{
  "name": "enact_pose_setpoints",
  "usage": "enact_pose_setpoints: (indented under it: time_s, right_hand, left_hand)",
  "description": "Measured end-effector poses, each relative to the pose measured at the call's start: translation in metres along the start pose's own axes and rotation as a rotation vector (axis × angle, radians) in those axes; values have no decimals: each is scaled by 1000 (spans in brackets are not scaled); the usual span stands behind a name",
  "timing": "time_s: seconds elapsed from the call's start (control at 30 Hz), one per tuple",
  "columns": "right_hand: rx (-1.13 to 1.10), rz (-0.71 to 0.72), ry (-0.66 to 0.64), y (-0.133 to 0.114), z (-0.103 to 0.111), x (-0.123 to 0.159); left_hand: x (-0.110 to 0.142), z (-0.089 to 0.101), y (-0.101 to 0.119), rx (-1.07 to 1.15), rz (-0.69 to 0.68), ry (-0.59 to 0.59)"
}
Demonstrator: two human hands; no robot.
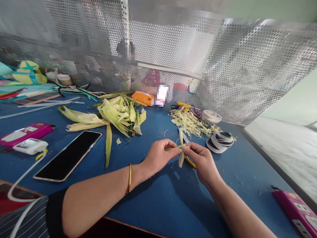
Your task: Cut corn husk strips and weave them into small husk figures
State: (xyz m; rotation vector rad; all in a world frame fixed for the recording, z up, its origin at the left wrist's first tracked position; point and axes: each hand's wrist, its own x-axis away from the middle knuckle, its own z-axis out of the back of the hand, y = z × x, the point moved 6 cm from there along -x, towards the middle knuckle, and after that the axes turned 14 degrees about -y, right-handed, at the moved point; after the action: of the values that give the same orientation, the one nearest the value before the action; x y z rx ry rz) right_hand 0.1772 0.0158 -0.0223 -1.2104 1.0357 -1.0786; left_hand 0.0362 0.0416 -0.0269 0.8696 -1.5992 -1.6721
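My left hand [162,155] and my right hand [199,158] meet near the middle of the blue table, both closed in a pinch. Between their fingertips is a narrow pale-green corn husk strip [181,160], standing roughly upright with one end above the fingers and one below. A thin green piece crosses it sideways at the pinch. Just behind and below the right fingers lie scissors [190,162] with yellow handles, partly hidden by that hand. To the right of them sits a spool of white thread [220,142] with dark bands.
A heap of corn husks [116,114] lies left of centre, and shredded husk strips [187,120] lie behind my hands. A phone [69,155], magenta power strips [297,211], an orange packet [143,98] and a tape roll [211,116] are around. Perforated metal screens [168,43] stand behind.
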Motion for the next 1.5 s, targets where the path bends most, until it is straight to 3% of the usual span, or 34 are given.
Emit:
enact_pose_setpoints:
  time_s: [0.17, 0.3, 0.47, 0.77, 0.97, 1.13, 1.5]
  right_hand:
    - [11, 6, 0, 2, 1, -1]
    - [-8, 17, 26, 1, 1, -2]
    - [54, -3, 7, -1, -1, -1]
    - [157, 10, 14, -3, -2, 0]
    - [-3, 25, -24, -5, -2, -2]
    - [19, 30, -62, -7, -2, -3]
    - [80, 45, 67, -9, 5, -1]
  left_hand:
    - [-2, 3, 2, 123, -13, 43]
    - [0, 6, -1, 236, 80, 98]
    - [1, -1, -6, 304, 173, 4]
    - [-1, 0, -10, 347, 155, -1]
    - [-1, 0, -15, 464, 225, -26]
    - [-1, -3, -15, 475, 236, -65]
    - [0, 1, -15, 484, 231, 7]
